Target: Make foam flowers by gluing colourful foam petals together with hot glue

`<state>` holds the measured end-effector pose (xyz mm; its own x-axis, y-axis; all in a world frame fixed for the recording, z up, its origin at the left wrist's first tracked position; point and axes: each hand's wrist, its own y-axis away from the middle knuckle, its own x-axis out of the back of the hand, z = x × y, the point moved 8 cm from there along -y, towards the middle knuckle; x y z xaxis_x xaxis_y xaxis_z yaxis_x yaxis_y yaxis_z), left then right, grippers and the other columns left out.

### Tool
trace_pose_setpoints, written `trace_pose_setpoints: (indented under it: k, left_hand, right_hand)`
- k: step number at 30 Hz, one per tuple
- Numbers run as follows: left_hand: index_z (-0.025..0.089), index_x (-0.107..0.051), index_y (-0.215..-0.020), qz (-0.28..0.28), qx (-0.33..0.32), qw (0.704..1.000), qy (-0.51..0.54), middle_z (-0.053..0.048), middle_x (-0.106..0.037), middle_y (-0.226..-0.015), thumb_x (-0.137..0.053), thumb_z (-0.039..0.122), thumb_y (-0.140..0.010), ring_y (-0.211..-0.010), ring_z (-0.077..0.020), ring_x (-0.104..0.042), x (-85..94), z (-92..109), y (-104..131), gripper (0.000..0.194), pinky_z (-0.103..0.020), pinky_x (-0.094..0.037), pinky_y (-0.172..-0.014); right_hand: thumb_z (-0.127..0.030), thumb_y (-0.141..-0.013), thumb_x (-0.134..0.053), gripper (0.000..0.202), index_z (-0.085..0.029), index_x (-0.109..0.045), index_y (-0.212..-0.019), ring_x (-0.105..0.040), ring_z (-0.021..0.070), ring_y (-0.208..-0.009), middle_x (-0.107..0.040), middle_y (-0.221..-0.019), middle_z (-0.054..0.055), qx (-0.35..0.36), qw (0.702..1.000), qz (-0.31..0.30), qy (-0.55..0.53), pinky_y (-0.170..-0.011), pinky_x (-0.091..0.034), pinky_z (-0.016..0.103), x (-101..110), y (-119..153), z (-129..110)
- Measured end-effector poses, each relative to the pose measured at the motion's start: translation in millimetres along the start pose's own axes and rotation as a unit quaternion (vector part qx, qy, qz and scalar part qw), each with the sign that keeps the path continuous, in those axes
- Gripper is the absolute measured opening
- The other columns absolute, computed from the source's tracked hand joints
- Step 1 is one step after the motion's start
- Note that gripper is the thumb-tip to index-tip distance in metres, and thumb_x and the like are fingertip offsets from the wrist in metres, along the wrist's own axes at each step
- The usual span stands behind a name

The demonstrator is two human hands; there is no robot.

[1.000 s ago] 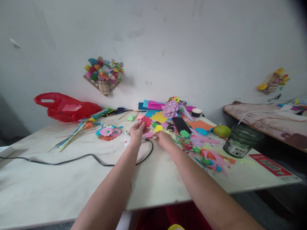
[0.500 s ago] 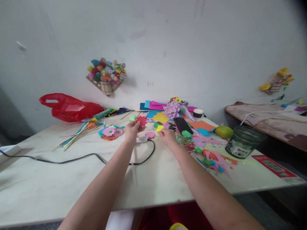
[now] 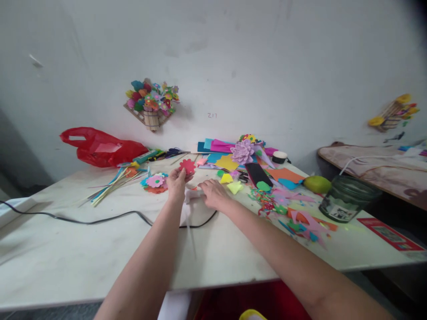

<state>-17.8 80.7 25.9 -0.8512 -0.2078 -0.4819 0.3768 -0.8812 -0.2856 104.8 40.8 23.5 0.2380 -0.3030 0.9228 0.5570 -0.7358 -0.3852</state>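
Two hands mid-table, left hand (image 3: 176,185) pinching red flower (image 3: 187,166)

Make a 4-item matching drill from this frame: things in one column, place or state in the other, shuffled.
Things:
1. red foam flower
2. red plastic bag
3. glass jar
4. flower bouquet

Places:
A. hung on the wall
B. table's right end, near a green fruit
C. held in the left hand
D. far left of the table, against the wall

Pairs: 1-C, 2-D, 3-B, 4-A
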Motion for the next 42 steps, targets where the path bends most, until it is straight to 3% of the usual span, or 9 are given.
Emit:
trace_pose_setpoints:
  k: [4, 10, 14, 17, 24, 29, 33, 35, 42]
  left_hand:
    - [0.013, -0.053, -0.074, 0.024, -0.018, 1.0, 0.006, -0.001, -0.062, -0.062, -0.066, 0.03, -0.061, -0.059, -0.013, -0.063, 7.6, 3.1, -3.6, 0.025, -0.025, -0.051, -0.06]
    - [0.013, -0.057, -0.074, 0.088, -0.079, 0.993, 0.014, -0.001, -0.063, -0.07, -0.067, 0.029, -0.059, -0.063, -0.0117, -0.062, 26.5, 12.4, -8.6, 0.024, -0.025, -0.051, -0.063]
    - [0.014, -0.056, -0.078, 0.18, -0.107, 0.978, 0.002, -0.002, -0.063, -0.072, -0.061, 0.03, -0.065, -0.064, -0.012, -0.063, 47.4, 19.6, -10.4, 0.02, -0.025, -0.051, -0.062]
    - [0.015, -0.054, -0.078, 0.188, -0.093, 0.978, 0.014, -0.002, -0.063, -0.069, -0.059, 0.028, -0.068, -0.063, -0.0128, -0.064, 49.8, 19.0, -10.9, 0.017, -0.024, -0.051, -0.061]
    - [0.014, -0.052, -0.073, 0.131, -0.02, 0.991, 0.021, -0.001, -0.061, -0.064, -0.063, 0.026, -0.066, -0.062, -0.0138, -0.064, 27.5, 3.6, -1.1, 0.018, -0.027, -0.051, -0.064]
    - [0.012, -0.056, -0.075, 0.048, 0.023, 0.998, 0.015, -0.002, -0.063, -0.062, -0.067, 0.029, -0.062, -0.059, -0.0151, -0.064, 5.3, -11.1, 9.5, 0.024, -0.028, -0.052, -0.062]
    - [0.011, -0.057, -0.077, -0.004, 0.051, 0.999, 0.001, -0.004, -0.065, -0.064, -0.07, 0.028, -0.06, -0.059, -0.0154, -0.064, -5.0, -22.1, 15.7, 0.027, -0.028, -0.052, -0.061]
    - [0.01, -0.057, -0.078, -0.022, 0.068, 0.997, -0.011, -0.005, -0.065, -0.065, -0.069, 0.029, -0.061, -0.06, -0.0155, -0.064, -6.9, -27.2, 17.4, 0.028, -0.028, -0.052, -0.062]
    - [0.011, -0.056, -0.072, -0.097, 0.127, 0.986, -0.037, -0.007, -0.066, -0.064, -0.071, 0.027, -0.06, -0.063, -0.0171, -0.065, -8.8, -42.3, 19.2, 0.025, -0.028, -0.05, -0.062]
  right_hand:
    - [-0.012, -0.072, -0.05, 0.036, -0.012, -0.053, -0.107, -0.048, 0.0237, -0.094, -0.058, -0.096, 0.012, 0.014, 0.998, -0.041, 0.04, -0.08, -0.034, 0.034, -15.2, -9.8, -17.6]
    - [-0.009, -0.081, -0.037, 0.032, -0.011, -0.051, -0.109, -0.048, 0.0238, -0.091, -0.057, -0.097, 0.013, 0.024, 0.997, -0.012, 0.078, -0.077, -0.035, 0.036, -22.2, -17.4, -29.1]
    - [-0.015, -0.085, -0.036, 0.033, -0.014, -0.045, -0.117, -0.046, 0.0241, -0.094, -0.056, -0.1, 0.013, 0.004, 0.997, 0.009, 0.073, -0.08, -0.034, 0.037, -12.2, -16.6, -21.2]
    - [-0.012, -0.084, -0.034, 0.038, -0.016, -0.043, -0.12, -0.045, 0.0242, -0.097, -0.055, -0.104, 0.012, -0.036, 0.997, 0.033, 0.056, -0.081, -0.034, 0.038, 0.4, -14.8, -3.1]
    - [-0.021, -0.078, -0.047, 0.039, -0.012, -0.047, -0.116, -0.048, 0.0217, -0.101, -0.056, -0.11, 0.012, -0.187, 0.969, 0.144, -0.077, -0.087, -0.036, 0.032, 26.9, -4.1, 66.4]
    - [-0.035, -0.071, -0.056, 0.027, -0.015, -0.057, -0.09, -0.057, 0.0194, -0.078, -0.062, -0.081, 0.006, -0.308, 0.879, 0.223, -0.289, -0.071, -0.044, 0.03, 25.1, 12.2, 109.1]
    - [-0.042, -0.067, -0.058, 0.027, -0.017, -0.054, -0.078, -0.052, 0.0127, -0.057, -0.057, -0.064, 0.001, -0.279, 0.799, 0.257, -0.467, -0.054, -0.045, 0.024, 17.3, 19.6, 113.8]
    - [-0.044, -0.065, -0.06, 0.028, -0.018, -0.052, -0.07, -0.046, 0.0099, -0.047, -0.05, -0.053, -0.002, -0.257, 0.767, 0.241, -0.536, -0.046, -0.042, 0.022, 13.4, 22.0, 110.7]
    - [-0.045, -0.06, -0.064, 0.033, -0.014, -0.052, -0.065, -0.037, 0.0053, -0.034, -0.052, -0.048, -0.003, -0.207, 0.754, 0.145, -0.606, -0.034, -0.029, 0.02, 18.4, 25.1, 95.6]
